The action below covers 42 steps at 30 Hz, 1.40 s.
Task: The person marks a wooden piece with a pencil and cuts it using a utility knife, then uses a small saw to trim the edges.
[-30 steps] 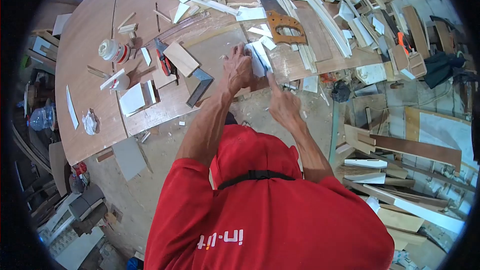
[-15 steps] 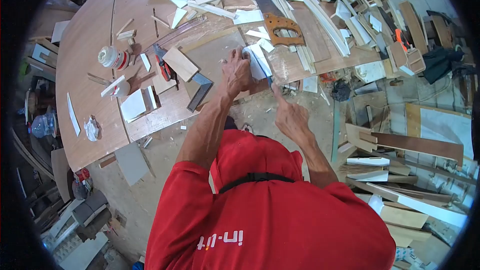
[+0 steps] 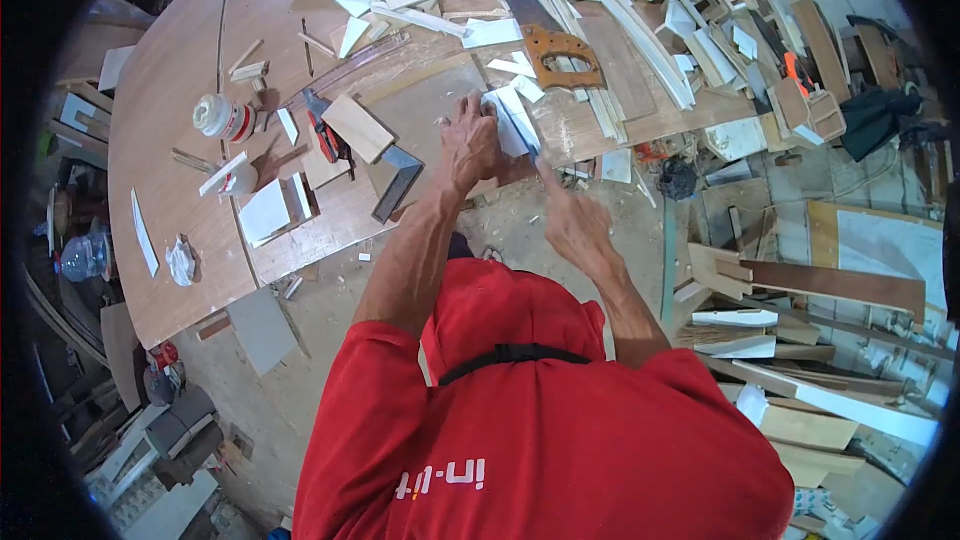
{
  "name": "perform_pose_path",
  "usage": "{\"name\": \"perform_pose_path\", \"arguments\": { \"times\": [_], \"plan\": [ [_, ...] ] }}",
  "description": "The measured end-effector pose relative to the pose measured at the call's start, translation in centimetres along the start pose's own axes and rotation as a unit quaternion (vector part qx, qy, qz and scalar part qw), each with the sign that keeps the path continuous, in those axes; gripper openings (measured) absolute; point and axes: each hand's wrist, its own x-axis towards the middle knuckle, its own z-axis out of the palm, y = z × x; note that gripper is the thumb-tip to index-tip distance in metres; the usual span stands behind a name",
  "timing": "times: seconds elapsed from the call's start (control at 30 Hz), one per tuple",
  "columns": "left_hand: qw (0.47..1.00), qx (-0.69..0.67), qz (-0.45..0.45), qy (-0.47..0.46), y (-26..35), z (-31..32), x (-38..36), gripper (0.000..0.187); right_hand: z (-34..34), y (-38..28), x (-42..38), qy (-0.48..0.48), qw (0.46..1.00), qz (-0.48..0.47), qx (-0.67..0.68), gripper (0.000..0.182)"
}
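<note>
My left hand (image 3: 470, 147) presses down at the table's near edge, its fingers against a white-faced piece of wood (image 3: 508, 122). My right hand (image 3: 578, 225), slightly blurred, is closed with its index finger stretched along a slim blue tool (image 3: 533, 150). The tool's far end lies along the white piece; its exact kind is too small to make out. Left of my left hand, a try square (image 3: 402, 180) lies by a light wooden block (image 3: 362, 127). Pliers with red and black handles (image 3: 330, 140) rest beside that block. A wooden-handled handsaw (image 3: 562, 58) lies beyond the white piece.
The brown worktable (image 3: 180, 240) carries a white jar (image 3: 222, 117), white offcuts and long strips (image 3: 620, 15). Wood scraps (image 3: 715, 35) are heaped at the right, with stacked boards (image 3: 830, 290) below. A plastic bottle (image 3: 85, 255) stands at the far left.
My right hand has shifted slightly up and left with the blue tool, along the white piece. My left hand stays in place on it.
</note>
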Motion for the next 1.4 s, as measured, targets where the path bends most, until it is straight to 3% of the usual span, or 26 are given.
{"name": "perform_pose_path", "arguments": {
  "times": [0.1, 0.17, 0.27, 0.37, 0.57, 0.67, 0.73, 0.77, 0.9, 0.97, 1.07, 1.13, 1.4],
  "plan": [
    [1.000, -0.009, 0.006, 0.023, -0.3, 0.7, -0.4, 0.078, -1.0, -0.7, 0.1, -0.038, 0.999, 0.015, 0.022, 0.074],
    [0.997, -0.047, 0.020, 0.049, -0.1, 0.2, -0.4, 0.066, 0.9, -0.1, 1.7, -0.018, 0.999, 0.015, 0.033, 0.073],
    [1.000, 0.005, -0.005, -0.011, 0.0, -0.3, 0.0, 0.082, -0.2, -0.4, 0.2, -0.013, 0.999, 0.024, 0.032, 0.072],
    [0.999, 0.019, 0.006, 0.027, -1.0, 2.0, 0.6, 0.079, -1.1, -0.6, 0.4, -0.037, 0.999, 0.018, 0.015, 0.070],
    [1.000, -0.012, -0.001, 0.004, -0.4, 0.6, 0.2, 0.071, 0.0, -0.4, 0.5, -0.015, 0.999, 0.015, 0.025, 0.069],
    [0.997, -0.002, 0.028, 0.069, -1.0, 1.8, 0.1, 0.066, -0.8, -0.5, -0.3, -0.065, 0.997, 0.031, 0.018, 0.066],
    [0.998, -0.018, 0.024, 0.052, -0.5, 1.3, 0.0, 0.068, 0.7, -0.1, 1.9, 0.035, 0.999, -0.026, 0.032, 0.065],
    [0.999, -0.030, 0.018, 0.040, -0.5, 0.9, 0.0, 0.070, 0.8, -0.1, 1.4, 0.038, 0.998, -0.022, 0.036, 0.065],
    [1.000, -0.006, -0.003, 0.024, -0.5, 0.5, 0.4, 0.065, -1.0, -0.4, 0.2, -0.021, 1.000, 0.005, 0.017, 0.066],
    [1.000, 0.013, -0.002, 0.018, -0.6, 1.2, 0.5, 0.069, -0.4, -0.1, 0.2, -0.038, 0.999, 0.012, 0.009, 0.067],
    [1.000, -0.010, 0.002, 0.000, -0.2, -0.1, 0.0, 0.070, 1.0, 0.1, 1.8, 0.036, 0.999, -0.018, 0.021, 0.069],
    [1.000, -0.006, 0.004, 0.011, -0.4, 0.7, 0.2, 0.071, -1.1, -0.3, 0.1, -0.024, 1.000, 0.005, 0.018, 0.070],
    [1.000, -0.010, -0.001, 0.015, -0.3, 0.7, 0.1, 0.078, -1.4, 0.3, 0.1, -0.022, 0.999, -0.014, 0.019, 0.068]
  ]
}}
